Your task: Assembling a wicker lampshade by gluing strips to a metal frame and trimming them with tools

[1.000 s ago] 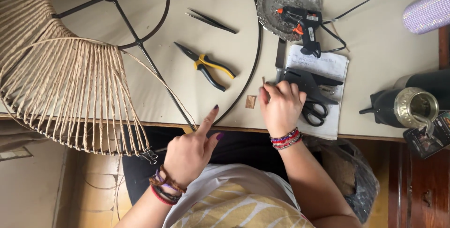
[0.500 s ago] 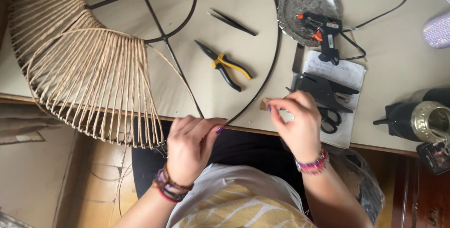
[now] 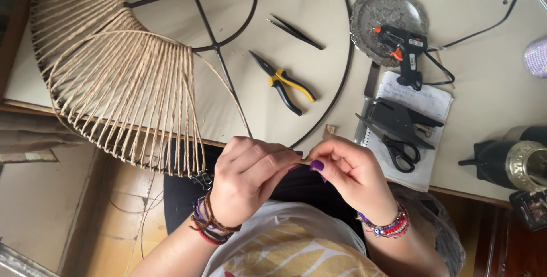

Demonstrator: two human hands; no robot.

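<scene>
A white sheet of lined paper (image 3: 423, 101) lies at the table's (image 3: 490, 106) right, under a black hot-glue gun (image 3: 403, 52), a black tool and black scissors (image 3: 399, 150). Your left hand (image 3: 246, 179) and right hand (image 3: 348, 170) meet just below the table edge, fingertips pinched narrowly on a thin jute strand (image 3: 304, 162); how much strand they hold is hidden. The strand-wrapped wire lampshade frame (image 3: 122, 92) sits to your left, yellow-handled pliers (image 3: 283, 82) above your hands.
</scene>
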